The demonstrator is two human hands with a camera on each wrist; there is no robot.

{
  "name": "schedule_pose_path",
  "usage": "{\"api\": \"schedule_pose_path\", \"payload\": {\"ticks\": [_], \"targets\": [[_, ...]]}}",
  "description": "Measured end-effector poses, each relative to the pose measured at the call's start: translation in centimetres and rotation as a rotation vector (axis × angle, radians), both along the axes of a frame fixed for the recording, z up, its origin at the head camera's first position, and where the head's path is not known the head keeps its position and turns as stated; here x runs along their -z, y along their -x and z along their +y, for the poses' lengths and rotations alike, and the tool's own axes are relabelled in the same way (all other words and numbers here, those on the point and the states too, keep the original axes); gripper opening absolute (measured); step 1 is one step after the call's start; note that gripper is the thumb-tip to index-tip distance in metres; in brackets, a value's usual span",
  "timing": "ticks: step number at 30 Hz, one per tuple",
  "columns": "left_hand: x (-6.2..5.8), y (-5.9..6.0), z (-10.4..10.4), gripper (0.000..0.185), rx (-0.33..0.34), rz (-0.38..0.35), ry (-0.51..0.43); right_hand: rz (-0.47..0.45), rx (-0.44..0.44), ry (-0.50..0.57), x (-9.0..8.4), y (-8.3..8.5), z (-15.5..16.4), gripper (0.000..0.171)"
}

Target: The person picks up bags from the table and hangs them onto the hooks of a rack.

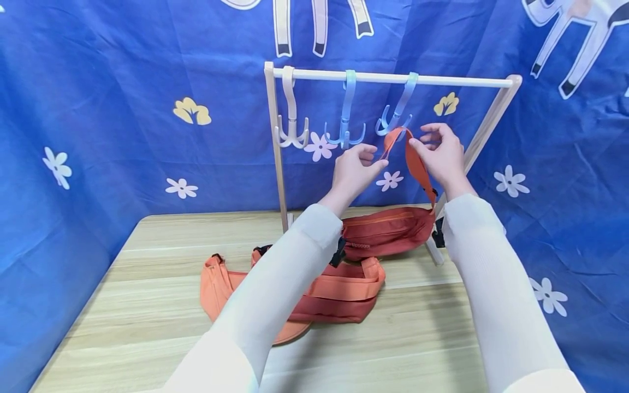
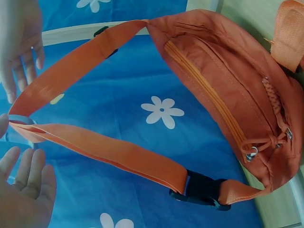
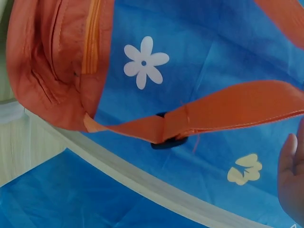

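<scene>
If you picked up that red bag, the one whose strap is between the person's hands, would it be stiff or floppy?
The bag would probably sag, since its fabric looks creased and soft. Its strap likely flexes easily, as it bends round at the top. The black buckle looks like hard plastic, so it should stay rigid.

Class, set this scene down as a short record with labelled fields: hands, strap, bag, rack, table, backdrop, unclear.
Hands: left hand and right hand open, either side of the orange strap
Strap: looped over the rightmost blue hook
Bag: orange-red waist bag below, with black buckle
Rack: pale rack; white hook and middle blue hook bare
Table: wood-grain tabletop with another orange-red bag, partly hidden by left sleeve
Backdrop: flower-print blue cloth
Unclear: whether the waist bag touches the tabletop
</scene>
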State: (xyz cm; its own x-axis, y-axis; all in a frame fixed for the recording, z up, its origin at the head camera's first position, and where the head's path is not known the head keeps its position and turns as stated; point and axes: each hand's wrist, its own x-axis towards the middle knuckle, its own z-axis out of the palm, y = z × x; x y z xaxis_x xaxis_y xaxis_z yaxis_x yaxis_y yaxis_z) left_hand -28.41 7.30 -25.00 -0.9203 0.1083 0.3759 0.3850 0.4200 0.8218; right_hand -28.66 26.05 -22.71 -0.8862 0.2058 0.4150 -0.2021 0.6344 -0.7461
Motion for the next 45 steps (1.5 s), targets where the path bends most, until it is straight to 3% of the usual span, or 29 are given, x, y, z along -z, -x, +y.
{"api": "schedule_pose_path", "payload": {"ticks": [7,14,24,32,40,45], "targets": [[1.0,-0.2,-1.1,0.036,0.032,0.027,-0.003,0.159,0.024,0.017,1.7,0.0,-0.3,0.045],[2.3,-0.3,-2.5,0.038,0.117,0.041,-0.009,0.329,0.031,0.075,3.6,-0.3,-0.7,0.038],[4.0,-0.7,-5.2,0.036,0.193,0.024,0.04,0.443,-0.022,0.189,5.9,-1.4,-2.3,0.037],[6.0,-1.2,-8.1,0.037,0.213,0.002,0.119,0.399,-0.096,0.176,9.0,-2.2,-3.3,0.033],[8.8,-1.8,-10.4,0.036,0.25,-0.028,0.144,0.3,-0.201,0.149,10.1,-5.9,-6.1,0.033],[10.3,-2.8,-11.4,0.034,0.293,-0.042,0.129,0.229,-0.262,0.132,11.4,-7.2,-6.9,0.031]]}}
